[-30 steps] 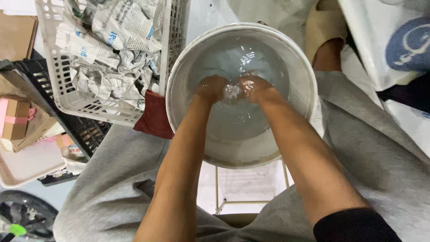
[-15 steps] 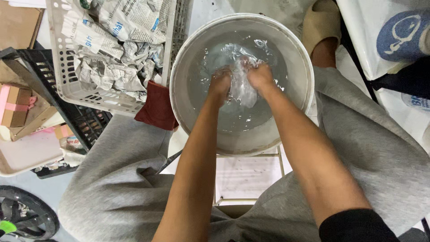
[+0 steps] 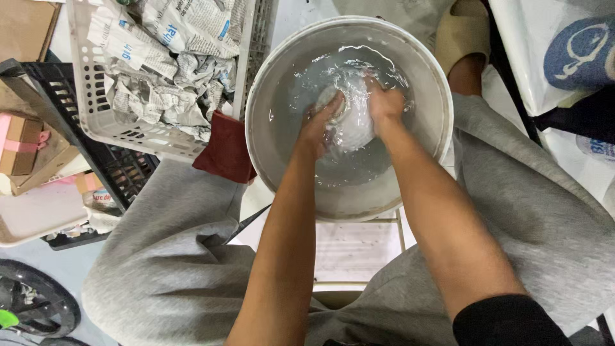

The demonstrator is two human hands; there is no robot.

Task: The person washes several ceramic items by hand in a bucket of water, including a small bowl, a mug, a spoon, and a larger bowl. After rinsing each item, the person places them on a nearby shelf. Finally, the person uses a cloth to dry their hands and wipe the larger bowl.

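Note:
A round white basin [image 3: 442,109] of clear water stands between my knees. Both my hands are in it, wrapped around a clear glassy object [image 3: 351,125] at the water's surface. My left hand [image 3: 323,118] grips its left side and my right hand [image 3: 384,102] holds its right side from above. The object is partly hidden by my fingers and the rippling water, so I cannot tell its exact shape.
A white plastic basket [image 3: 115,131] with crumpled newspaper sits at the upper left, a dark red cloth [image 3: 224,150] beside it. A black crate [image 3: 122,173], cardboard boxes [image 3: 25,144] and a white tray [image 3: 32,218] lie further left. A foot in a tan slipper [image 3: 464,32] is beyond the basin.
My hands were deep in the water pressed together a second ago. They have since lifted the clear object to the surface and are turning it between them.

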